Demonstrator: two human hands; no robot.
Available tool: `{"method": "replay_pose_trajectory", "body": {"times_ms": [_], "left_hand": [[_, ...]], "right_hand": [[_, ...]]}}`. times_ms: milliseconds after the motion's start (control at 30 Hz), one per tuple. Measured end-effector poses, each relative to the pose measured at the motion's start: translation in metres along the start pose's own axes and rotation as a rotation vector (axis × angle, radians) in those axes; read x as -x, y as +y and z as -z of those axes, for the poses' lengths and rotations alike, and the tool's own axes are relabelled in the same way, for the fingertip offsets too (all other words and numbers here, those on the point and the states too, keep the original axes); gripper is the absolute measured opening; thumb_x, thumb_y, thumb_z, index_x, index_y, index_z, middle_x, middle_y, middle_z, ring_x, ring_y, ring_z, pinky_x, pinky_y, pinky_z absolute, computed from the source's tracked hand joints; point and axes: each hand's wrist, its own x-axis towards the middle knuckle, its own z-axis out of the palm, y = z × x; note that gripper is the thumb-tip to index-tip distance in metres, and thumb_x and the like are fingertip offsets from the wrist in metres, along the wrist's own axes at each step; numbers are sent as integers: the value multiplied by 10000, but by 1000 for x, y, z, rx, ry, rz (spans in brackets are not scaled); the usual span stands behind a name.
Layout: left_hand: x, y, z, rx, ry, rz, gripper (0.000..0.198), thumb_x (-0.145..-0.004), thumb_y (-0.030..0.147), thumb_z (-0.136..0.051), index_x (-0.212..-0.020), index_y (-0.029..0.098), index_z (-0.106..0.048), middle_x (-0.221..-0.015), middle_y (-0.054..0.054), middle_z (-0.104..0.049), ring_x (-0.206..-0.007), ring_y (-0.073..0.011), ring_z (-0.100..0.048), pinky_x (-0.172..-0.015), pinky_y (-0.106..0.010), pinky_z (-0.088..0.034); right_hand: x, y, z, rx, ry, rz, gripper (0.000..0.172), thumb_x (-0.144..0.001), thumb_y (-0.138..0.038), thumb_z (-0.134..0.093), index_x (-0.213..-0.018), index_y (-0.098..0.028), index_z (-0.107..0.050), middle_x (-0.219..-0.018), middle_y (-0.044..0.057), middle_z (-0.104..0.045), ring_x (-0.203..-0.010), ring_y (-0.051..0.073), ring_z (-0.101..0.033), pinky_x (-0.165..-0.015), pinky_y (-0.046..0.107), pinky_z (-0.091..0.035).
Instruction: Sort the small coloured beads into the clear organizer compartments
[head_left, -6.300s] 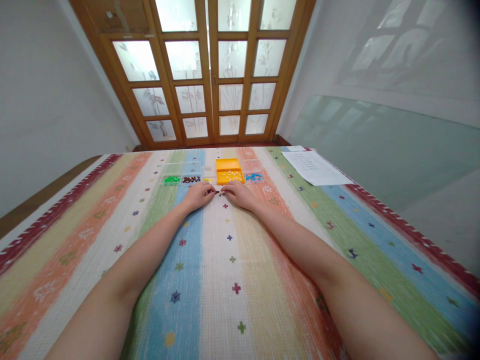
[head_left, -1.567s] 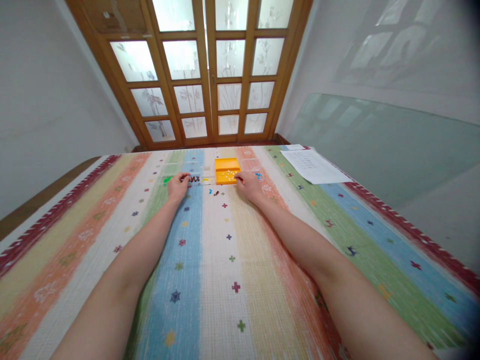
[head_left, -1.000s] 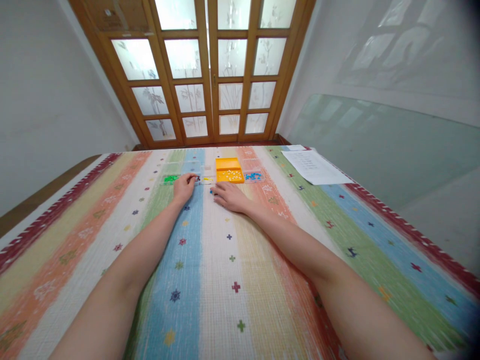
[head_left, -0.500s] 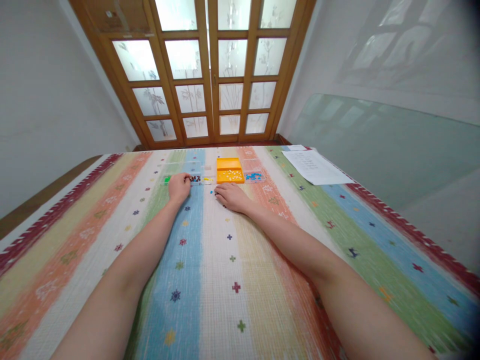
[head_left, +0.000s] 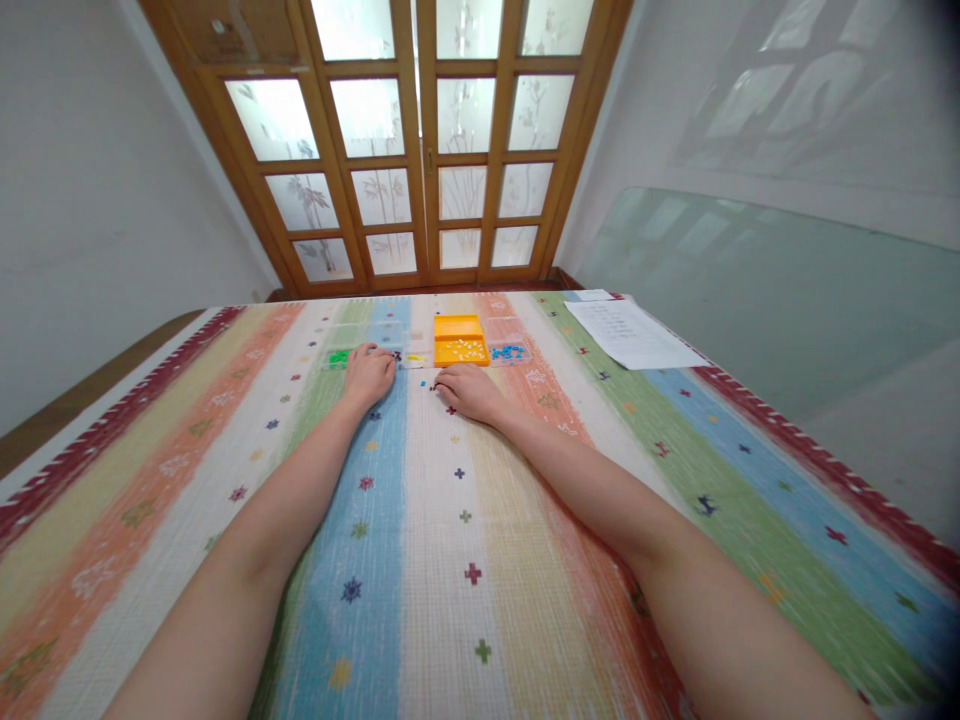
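My left hand (head_left: 370,375) reaches over the clear box of dark brown pieces (head_left: 397,355), covering most of them. Its fingers are curled downward and the tips are hidden. To its left, small green pieces (head_left: 339,358) lie in a clear compartment; yellow pieces (head_left: 415,358) are on its right. My right hand (head_left: 469,392) rests on the cloth just in front of an orange case (head_left: 460,326) containing white pieces (head_left: 466,350). The right fingers are bent together at the tips, and what they hold is too small to name. A tiny blue piece (head_left: 423,384) lies left of them.
Blue pieces (head_left: 508,353) sit in a clear box right of the orange case. A printed paper sheet (head_left: 626,335) lies at the table's far right. Striped cloth (head_left: 442,620) covers the table, and glazed wooden doors (head_left: 424,230) stand beyond it.
My left hand has shifted right, now covering more of the dark brown pieces and uncovering more green ones. My right hand has moved very slightly right.
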Motion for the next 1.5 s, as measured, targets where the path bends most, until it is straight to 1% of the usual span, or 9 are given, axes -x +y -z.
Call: {"method": "replay_pose_trajectory", "body": {"times_ms": [233,467,600,733,933,1067,1200,1300,1500], "left_hand": [[-1,-4,-5,-54,-23,22,351,-1015,352,-467,-954,242,-795,-1141,-121,-764,-1166,-330,-556,-1053,-502,-411],[-2,-7,-6,-115,-110,17,394,-1049,361,-415,-1110,241,-785,-1217,-90,-754,-1197,-306,-555,-1095,-470,-405],[-4,-12,-11,-68,-81,20,397,-1046,332,-410,-1111,238,-790,-1224,-84,-759,-1166,-304,-586,-1091,-475,-417],[-6,-12,-9,59,21,44,408,-1049,310,-393,-1124,229,-786,-1243,-84,-755,-1180,-291,-612,-1102,-476,-423],[-4,13,-3,293,62,-88,375,-1054,296,-425,-1156,208,-774,-1230,-83,-761,-1206,-256,-632,-1125,-453,-431],[0,35,-10,386,-63,-197,356,-1053,288,-442,-1165,219,-774,-1226,-70,-766,-1192,-239,-646,-1127,-448,-440],[4,43,-19,428,-186,-265,344,-1047,301,-460,-1160,220,-775,-1227,-66,-768,-1196,-238,-653,-1138,-452,-437],[4,38,-21,433,-156,-213,359,-1049,311,-452,-1201,212,-762,-1235,-71,-764,-1196,-242,-651,-1121,-441,-455],[2,27,-21,358,-125,-96,359,-1030,271,-446,-1157,202,-775,-1196,-70,-775,-1144,-255,-664,-1079,-443,-488]], "right_hand": [[1,1,0,1,23,20,306,-1095,-302,-495,-1078,-185,-778,-1099,93,-748,-1044,236,-651,-959,347,-436],[1,1,0,4,5,16,297,-1093,-294,-507,-1079,-173,-779,-1098,98,-750,-1049,224,-652,-968,332,-433],[2,0,3,-2,8,4,295,-1093,-298,-511,-1072,-174,-777,-1099,97,-752,-1050,224,-652,-965,330,-432],[3,-1,6,-12,2,-17,275,-1086,-280,-523,-1065,-176,-776,-1105,86,-753,-1057,218,-650,-971,322,-430],[4,2,9,-6,33,-144,327,-1104,-292,-485,-1038,-182,-786,-1089,90,-749,-1024,209,-643,-936,308,-429],[5,10,8,10,98,-272,329,-1106,-286,-478,-1049,-172,-781,-1072,99,-746,-992,210,-643,-890,299,-430],[5,17,6,-7,107,-336,307,-1094,-271,-498,-1040,-167,-782,-1073,101,-748,-975,209,-645,-852,293,-434],[4,18,3,-21,102,-298,313,-1097,-276,-496,-1042,-170,-785,-1066,99,-747,-979,211,-645,-870,298,-443],[5,13,-1,-102,76,-39,276,-1080,-230,-520,-1203,-181,-762,-1217,99,-727,-1138,216,-626,-1017,330,-449]]}}
